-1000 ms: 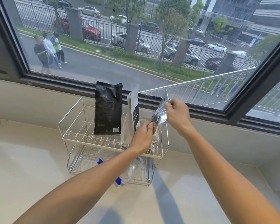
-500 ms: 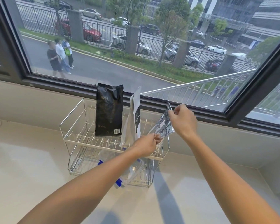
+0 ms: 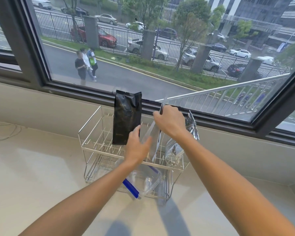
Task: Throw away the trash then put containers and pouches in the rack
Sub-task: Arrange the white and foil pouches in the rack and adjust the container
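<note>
Your right hand (image 3: 170, 122) pinches the top edge of the white pouch (image 3: 154, 142) between thumb and fingers, while your left hand (image 3: 137, 147), fingers spread and relaxed, hovers just in front of it, touching or nearly touching its lower face; which, the view does not settle. The pouch sits in the upper tier of the rack (image 3: 90, 126), between the black pouch (image 3: 127, 116) at its 9 o'clock and the silver pouch (image 3: 179, 145) at its 3 o'clock. Its long axis runs near vertical, top edge toward 12 o'clock and tilted slightly right, thin edge facing you.

Risk: released while tilted, the white pouch could slump onto the silver pouch, which already leans right against the rack's end, and tip it over the rail onto the counter (image 3: 41, 167). A sideways nudge from your left hand could also topple the black pouch, upright with little visible support. The clear container (image 3: 143, 181) juts from the lower tier at 6 o'clock, easily knocked by a forearm
</note>
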